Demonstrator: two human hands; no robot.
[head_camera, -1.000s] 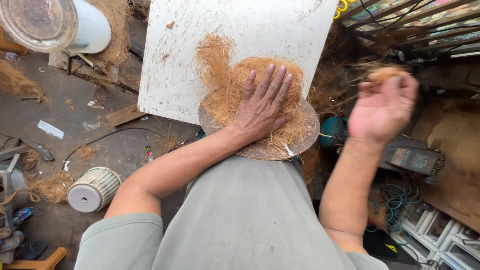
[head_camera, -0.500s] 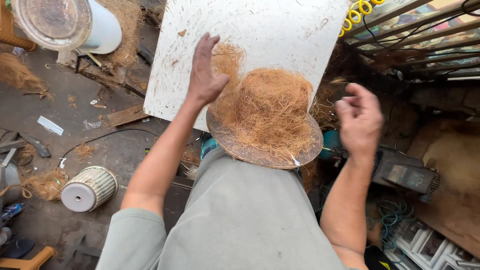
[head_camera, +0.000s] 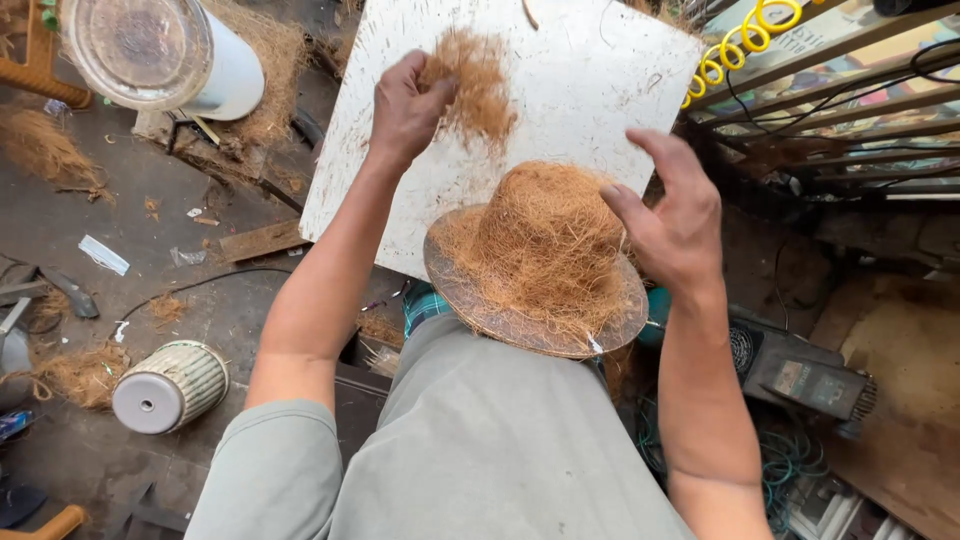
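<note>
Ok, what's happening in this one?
A person is working brown fibre over a dome-shaped mould that sits on a round plate on their lap. The left hand pinches a tuft of fibre above a white board. The right hand is open beside the fibre-covered dome, seemingly just off it. Loose fibre, a white ribbed pot and a white tube lie on the floor to the left.

1. A round, brown fibre hat form (head_camera: 540, 265) rests brim-down on my lap, domed crown up, near the white board's near edge.
2. A loose tuft of brown fibre (head_camera: 478, 85), pinched in my left hand (head_camera: 405, 105), hangs over the board's far left.
</note>
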